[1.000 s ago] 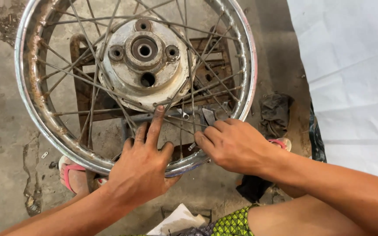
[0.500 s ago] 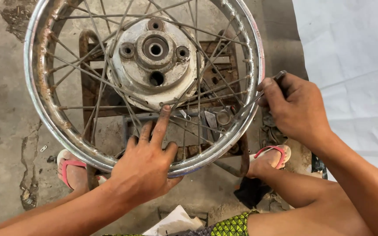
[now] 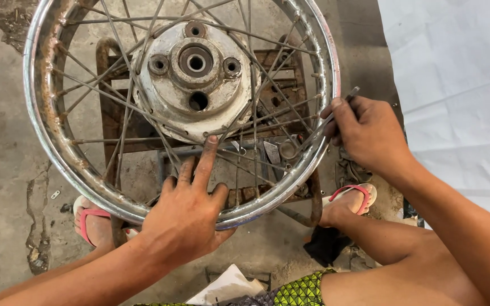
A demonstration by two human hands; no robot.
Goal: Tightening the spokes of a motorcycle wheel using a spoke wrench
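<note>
A spoked wheel [image 3: 46,136] with a rusty chrome rim lies flat on a rusted metal stand [image 3: 112,122] on the concrete floor, right in front of the seated person. The left hand [image 3: 185,212] rests across the near edge of the rim, fingers spread and flat, the index finger stretched out over the spokes until its tip meets the edge of the pale hub [image 3: 195,76]. It grips nothing. The right hand [image 3: 367,133] sits just outside the rim on the far right, fingers pinched around a thin metal tool [image 3: 319,127] that slants in over the rim toward the spokes; its upper end pokes out above the knuckles. Both feet in pink sandals [image 3: 350,195] are planted under the wheel's near side. A white sheet [image 3: 455,73] covers the floor to the right.
</note>
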